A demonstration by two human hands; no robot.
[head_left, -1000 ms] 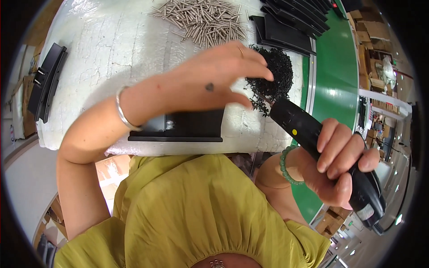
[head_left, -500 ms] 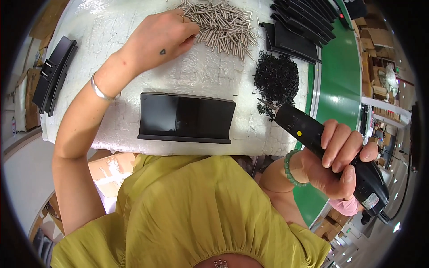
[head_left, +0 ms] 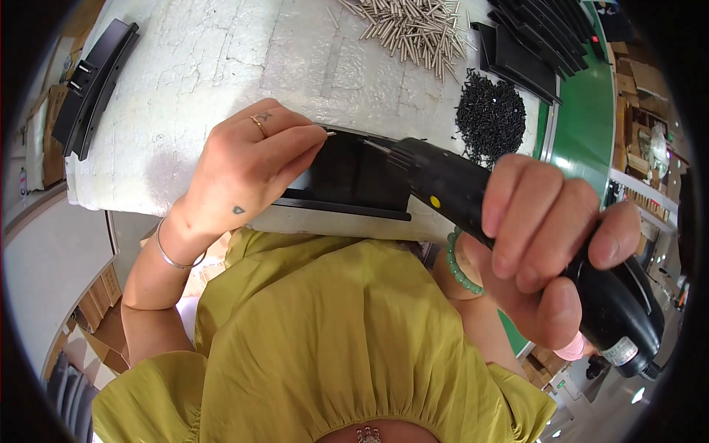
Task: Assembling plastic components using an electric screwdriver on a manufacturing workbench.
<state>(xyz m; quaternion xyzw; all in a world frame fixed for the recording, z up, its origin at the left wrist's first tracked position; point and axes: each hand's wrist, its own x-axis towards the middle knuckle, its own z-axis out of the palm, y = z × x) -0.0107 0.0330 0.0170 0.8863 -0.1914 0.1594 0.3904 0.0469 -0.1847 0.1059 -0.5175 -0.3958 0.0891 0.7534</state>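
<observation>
**Black plastic panel pinned at the desk edge, driver brought in**

Black plastic is under your left hand [head_left: 247, 173] now: half a second ago that hand was up at the heap of metal pins [head_left: 413, 29], and it has come back down to the black panel [head_left: 354, 177] at the near edge of the white desk [head_left: 192, 66]. Its fingers are curled together, and a small pin shows pinched at the fingertips [head_left: 314, 136], right over the panel's top edge. Your right hand [head_left: 546, 251] is wrapped tightly round the black electric screwdriver [head_left: 517, 236], which has swung in from the right; its nose now lies across the panel's right end, just beside your left fingertips. The pile of black screws [head_left: 491, 114] sits beyond the driver, near the green belt [head_left: 587, 125]. Stacked black panels [head_left: 535, 40] lie at the far right, another curved black part [head_left: 96, 81] at the left.
</observation>
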